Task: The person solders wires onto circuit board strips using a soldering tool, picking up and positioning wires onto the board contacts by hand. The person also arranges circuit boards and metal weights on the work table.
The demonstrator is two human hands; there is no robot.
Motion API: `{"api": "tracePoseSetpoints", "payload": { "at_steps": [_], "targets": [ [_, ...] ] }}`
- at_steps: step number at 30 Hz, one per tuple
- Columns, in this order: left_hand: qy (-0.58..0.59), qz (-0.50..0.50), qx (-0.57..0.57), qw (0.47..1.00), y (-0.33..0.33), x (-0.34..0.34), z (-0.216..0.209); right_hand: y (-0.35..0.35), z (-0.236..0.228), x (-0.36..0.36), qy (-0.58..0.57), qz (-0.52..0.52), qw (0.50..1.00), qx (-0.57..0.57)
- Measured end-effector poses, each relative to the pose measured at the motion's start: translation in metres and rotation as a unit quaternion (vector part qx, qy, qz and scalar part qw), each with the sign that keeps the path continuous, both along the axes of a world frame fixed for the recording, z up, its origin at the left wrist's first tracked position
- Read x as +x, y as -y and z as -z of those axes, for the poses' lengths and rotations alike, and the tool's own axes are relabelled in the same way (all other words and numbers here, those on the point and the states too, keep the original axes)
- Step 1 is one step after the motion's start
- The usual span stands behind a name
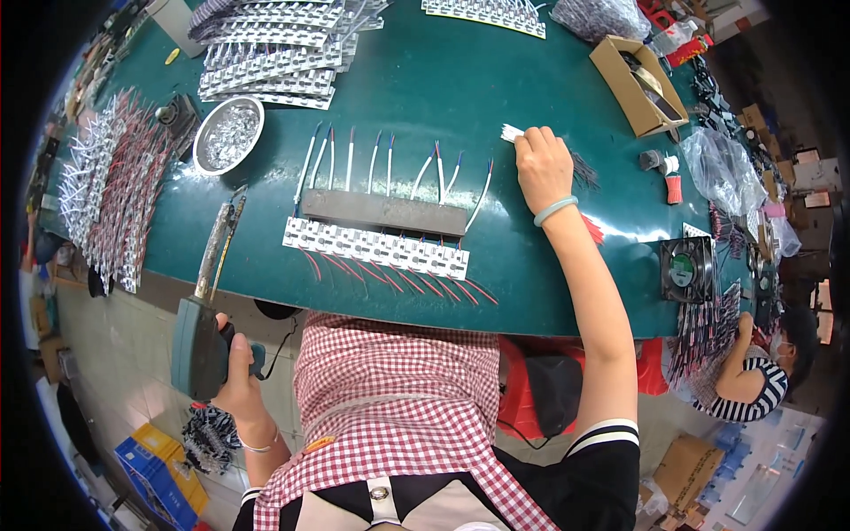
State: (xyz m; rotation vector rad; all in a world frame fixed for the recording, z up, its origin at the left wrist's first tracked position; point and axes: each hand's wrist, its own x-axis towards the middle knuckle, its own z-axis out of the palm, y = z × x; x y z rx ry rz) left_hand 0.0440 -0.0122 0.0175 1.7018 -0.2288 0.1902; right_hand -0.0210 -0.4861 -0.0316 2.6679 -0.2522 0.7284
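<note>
Right hand (544, 164) touches wires (509, 133); table (443, 84) green, floor (124, 367) tiled.

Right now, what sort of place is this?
Likely an electronics assembly workshop: the left hand holds what looks like a soldering gun, a wired white circuit-board strip lies on the green table, and wired strips are heaped at the left.

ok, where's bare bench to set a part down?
Widest: green tabletop between the stacked white boards and the cardboard box. Smaller: between the wired white strip and the loose red wires. Crowded: left end, with bowl and wired bundle; right edge, with fan.
</note>
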Motion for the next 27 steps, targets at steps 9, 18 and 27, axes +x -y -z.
{"api": "tracePoseSetpoints", "payload": {
  "at_steps": [9,18,27],
  "targets": [
    [0.031,-0.015,0.013,0.999,-0.011,-0.020,0.000,0.000,0.002,0.003,0.024,0.007,1.000,0.016],
    [-0.015,0.012,0.046,0.999,-0.021,-0.030,0.010,0.004,0.009,0.004,0.060,-0.029,0.996,0.055],
    [-0.017,0.060,0.076,0.995,0.014,-0.036,0.006,-0.029,-0.028,-0.022,0.096,-0.030,0.984,0.146]
  ]
}}
